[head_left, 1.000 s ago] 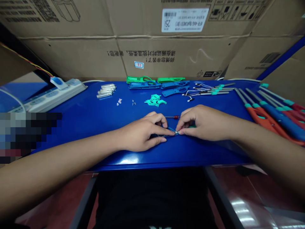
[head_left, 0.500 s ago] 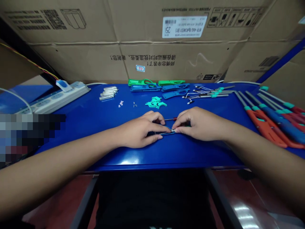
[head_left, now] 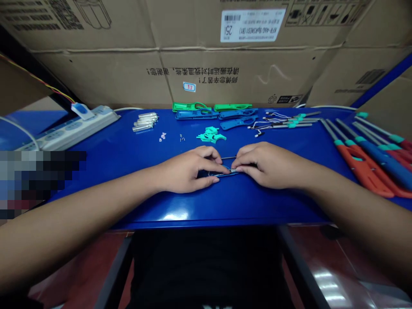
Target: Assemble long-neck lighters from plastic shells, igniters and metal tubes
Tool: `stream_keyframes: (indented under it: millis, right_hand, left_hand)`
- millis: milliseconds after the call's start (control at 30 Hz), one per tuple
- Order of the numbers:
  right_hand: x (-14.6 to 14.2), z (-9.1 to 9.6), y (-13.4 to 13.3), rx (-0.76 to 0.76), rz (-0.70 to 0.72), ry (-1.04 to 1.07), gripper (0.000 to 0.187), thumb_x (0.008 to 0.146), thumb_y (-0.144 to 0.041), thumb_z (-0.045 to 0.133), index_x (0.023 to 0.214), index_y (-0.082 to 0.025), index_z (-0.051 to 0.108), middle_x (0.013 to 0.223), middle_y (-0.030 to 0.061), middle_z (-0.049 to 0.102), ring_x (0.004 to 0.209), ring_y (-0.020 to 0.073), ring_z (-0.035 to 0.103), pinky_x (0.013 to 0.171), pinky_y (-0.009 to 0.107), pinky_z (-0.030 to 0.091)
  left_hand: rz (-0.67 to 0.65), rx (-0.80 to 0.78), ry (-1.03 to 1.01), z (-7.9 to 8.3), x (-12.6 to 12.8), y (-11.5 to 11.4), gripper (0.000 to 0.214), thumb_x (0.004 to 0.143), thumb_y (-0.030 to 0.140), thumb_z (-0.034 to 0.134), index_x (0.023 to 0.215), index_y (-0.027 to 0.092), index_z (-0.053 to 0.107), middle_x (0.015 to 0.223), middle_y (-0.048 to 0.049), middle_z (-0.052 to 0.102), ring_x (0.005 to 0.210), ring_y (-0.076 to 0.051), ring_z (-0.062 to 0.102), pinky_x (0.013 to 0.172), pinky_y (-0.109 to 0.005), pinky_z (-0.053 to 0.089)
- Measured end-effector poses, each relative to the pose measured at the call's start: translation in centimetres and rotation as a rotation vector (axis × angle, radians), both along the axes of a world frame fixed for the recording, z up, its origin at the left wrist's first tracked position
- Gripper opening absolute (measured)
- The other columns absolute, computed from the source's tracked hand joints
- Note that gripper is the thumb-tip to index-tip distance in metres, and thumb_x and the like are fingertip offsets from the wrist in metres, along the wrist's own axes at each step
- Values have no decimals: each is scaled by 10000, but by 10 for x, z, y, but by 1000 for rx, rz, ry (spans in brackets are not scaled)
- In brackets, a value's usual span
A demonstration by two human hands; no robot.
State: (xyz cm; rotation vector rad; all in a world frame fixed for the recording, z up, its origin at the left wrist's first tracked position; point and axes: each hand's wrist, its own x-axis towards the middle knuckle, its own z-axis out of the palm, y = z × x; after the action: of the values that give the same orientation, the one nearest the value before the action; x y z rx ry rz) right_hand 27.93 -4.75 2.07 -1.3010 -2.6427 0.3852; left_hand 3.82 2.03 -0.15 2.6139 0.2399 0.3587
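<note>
A blue plastic lighter casing half [head_left: 222, 175] lies on the blue table between my hands, mostly covered by fingers. My left hand [head_left: 189, 170] grips it from the left, thumb at its near edge and index finger pressed on its inside. My right hand [head_left: 272, 165] is closed in a pinch at its right end, on a small whitish piece [head_left: 234, 170] set against the casing; its exact kind is hard to make out. Just behind the casing lies a screwdriver [head_left: 229, 158], its thin shaft showing and its handle hidden by my right hand.
Green and blue casing halves [head_left: 196, 114] lie at the back, before a cardboard wall [head_left: 122, 77]. Nearby are metal cylinders [head_left: 144, 122], teal triggers [head_left: 210, 135], tiny screws [head_left: 182, 137] and wired metal rods [head_left: 289, 122]. Assembled long lighters [head_left: 363, 169] lie right; a power strip [head_left: 71, 128] left.
My right fingers have closed lower over the small whitish piece, which shows less now. The screwdriver's red handle has become hidden behind my right hand. The view has shifted slightly.
</note>
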Motion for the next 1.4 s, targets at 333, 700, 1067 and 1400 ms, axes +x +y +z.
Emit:
stream_keyframes:
  millis: [333,700,1067,1400]
  right_hand:
    - [5,-1,6,8,58,-1,232,923,-141,538,970,-179,762,917,55,714,835,168,651,768,277,467]
    - [4,-1,-3,54,-5,12,229,926,-194,567,1020,-191,776,946,55,727,845,178,664,776,297,484]
    - [0,7,5,-115,-82,-56,160,857,-186,653,906,-249,791,887,7,743,802,170,659,718,284,465]
    - [6,-3,-7,-33,52,85,255,940,-202,563,1135,-217,726,962,57,685,851,167,635,761,281,470]
  left_hand:
    - [1,30,14,0,0,-1,338,930,255,590,1260,260,665,1166,-85,577,1125,-203,545,999,-362,466]
    - [24,46,24,0,1,-2,337,921,238,584,1246,249,671,1151,-86,579,1118,-208,547,983,-364,476]
    - [102,73,0,5,1,-9,387,901,304,625,1260,166,581,1168,-81,649,1095,-203,587,985,-349,469]
    - [203,84,-16,10,-9,-6,188,926,236,592,1022,189,746,913,-45,697,823,-148,663,764,-271,519]
